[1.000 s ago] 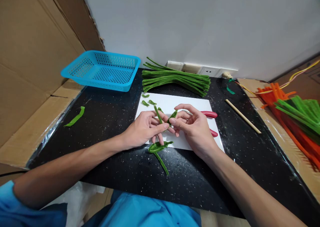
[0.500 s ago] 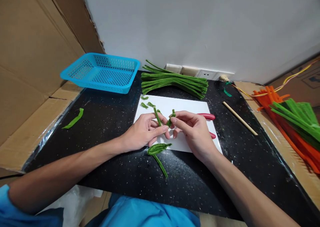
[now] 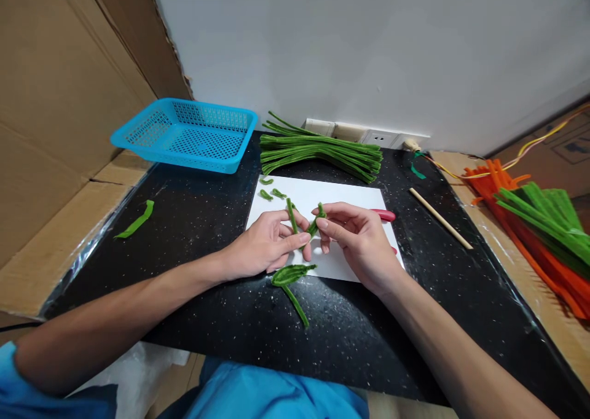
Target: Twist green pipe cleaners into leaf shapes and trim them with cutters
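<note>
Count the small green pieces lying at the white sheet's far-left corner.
3 pieces: one farthest back, one in front of it, one right of that; more may hide behind the left hand.

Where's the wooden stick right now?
In the head view, the wooden stick lies on the black tabletop, right of the right hand, between the white sheet and the orange strips.

The tabletop (image 3: pixel 359 345) was speckled and glossy; the sheet (image 3: pixel 341 193) looked like smooth, matt paper. Over it, the piece (image 3: pixel 312 228) was fuzzy. From the sheet, the basket (image 3: pixel 198 158) at ten o'clock was slightly shiny, perforated plastic; the bundle (image 3: pixel 318 150) at twelve, plush and matt; the stick (image 3: pixel 440 218) at three, smooth wood; the leaf (image 3: pixel 290 274) at seven, velvety.
</note>
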The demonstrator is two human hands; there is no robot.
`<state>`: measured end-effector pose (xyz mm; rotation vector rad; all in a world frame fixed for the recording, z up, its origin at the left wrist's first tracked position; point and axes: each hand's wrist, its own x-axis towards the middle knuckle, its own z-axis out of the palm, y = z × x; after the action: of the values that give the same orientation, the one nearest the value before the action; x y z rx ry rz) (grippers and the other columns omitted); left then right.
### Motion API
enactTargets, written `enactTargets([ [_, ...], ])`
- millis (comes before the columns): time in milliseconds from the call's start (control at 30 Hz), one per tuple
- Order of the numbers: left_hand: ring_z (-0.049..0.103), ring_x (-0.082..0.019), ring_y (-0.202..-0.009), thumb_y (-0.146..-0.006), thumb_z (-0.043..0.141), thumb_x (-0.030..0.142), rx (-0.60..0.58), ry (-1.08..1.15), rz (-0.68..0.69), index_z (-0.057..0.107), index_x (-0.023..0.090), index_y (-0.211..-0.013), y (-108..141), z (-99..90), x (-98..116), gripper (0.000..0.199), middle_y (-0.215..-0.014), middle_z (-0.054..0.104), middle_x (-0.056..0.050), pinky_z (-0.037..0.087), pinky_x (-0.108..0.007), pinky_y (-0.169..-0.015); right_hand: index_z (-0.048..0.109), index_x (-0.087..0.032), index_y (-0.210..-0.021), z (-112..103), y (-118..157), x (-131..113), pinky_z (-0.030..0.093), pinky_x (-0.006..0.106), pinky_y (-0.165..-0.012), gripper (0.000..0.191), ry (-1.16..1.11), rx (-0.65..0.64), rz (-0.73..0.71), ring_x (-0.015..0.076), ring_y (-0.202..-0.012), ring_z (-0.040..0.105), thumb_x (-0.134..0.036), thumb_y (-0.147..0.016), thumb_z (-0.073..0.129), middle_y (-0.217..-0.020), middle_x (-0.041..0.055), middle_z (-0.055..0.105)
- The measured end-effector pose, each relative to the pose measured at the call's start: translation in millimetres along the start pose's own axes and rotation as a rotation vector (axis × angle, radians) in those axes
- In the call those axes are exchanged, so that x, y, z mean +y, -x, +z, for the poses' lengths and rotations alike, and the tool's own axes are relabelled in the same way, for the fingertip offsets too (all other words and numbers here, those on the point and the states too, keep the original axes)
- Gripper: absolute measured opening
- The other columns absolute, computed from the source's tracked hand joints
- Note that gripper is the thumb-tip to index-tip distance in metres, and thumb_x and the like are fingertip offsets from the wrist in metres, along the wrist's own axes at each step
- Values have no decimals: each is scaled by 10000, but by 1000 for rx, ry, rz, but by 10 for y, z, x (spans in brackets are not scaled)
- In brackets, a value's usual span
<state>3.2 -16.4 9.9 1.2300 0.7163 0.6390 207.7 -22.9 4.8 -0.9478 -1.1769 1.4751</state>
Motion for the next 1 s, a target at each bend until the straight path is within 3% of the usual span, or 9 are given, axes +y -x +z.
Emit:
enactTargets([
  [300, 506, -36, -396, -969, 703, 361, 38, 65, -14, 539, 172, -1015, -36, -32, -61, 254, -799, 722, -23, 358, -145, -362, 832, -234, -970, 13, -3, -41, 607, 329, -601, 230, 10, 2, 25, 176, -692, 688, -344, -789, 920, -928, 54, 782],
  [567, 527, -38, -430, -988, 688, 411, 15, 12, -18, 600, 134, -1018, -22, -23, -25, 292, -861, 724, -51, 372, -148, -367, 787, -210, -908, 24, 16, -86, 628, 357, -580, 275, 59, 56, -28, 195, -613, 708, -358, -747, 954, -717, 32, 749],
  [733, 480, -64, -422, -948, 744, 424, 73, -117, -9, 655, 148, -1074, 1, 10, -23, 317, -624, 619, 33, 393, -154, -385, 748, -204, -849, 24, 23, -93, 614, 368, -571, 285, 76, 76, -9, 186, -551, 678, -382, -752, 949, -643, 20, 723],
  [867, 564, -71, -493, -979, 690, 415, 75, -171, 10, 672, 122, -987, 16, 38, -11, 293, -884, 738, -72, 424, -167, -400, 716, -205, -822, 16, 23, -70, 577, 341, -542, 271, 72, 44, 10, 166, -527, 648, -369, -779, 927, -634, 0, 694],
  [1000, 586, -70, -488, -1007, 648, 404, 34, -177, 3, 682, 105, -972, 17, 36, -2, 303, -904, 761, -99, 419, -167, -402, 706, -207, -808, 18, 21, -50, 535, 306, -519, 255, 25, 34, 22, 144, -526, 623, -335, -778, 924, -669, -12, 676],
])
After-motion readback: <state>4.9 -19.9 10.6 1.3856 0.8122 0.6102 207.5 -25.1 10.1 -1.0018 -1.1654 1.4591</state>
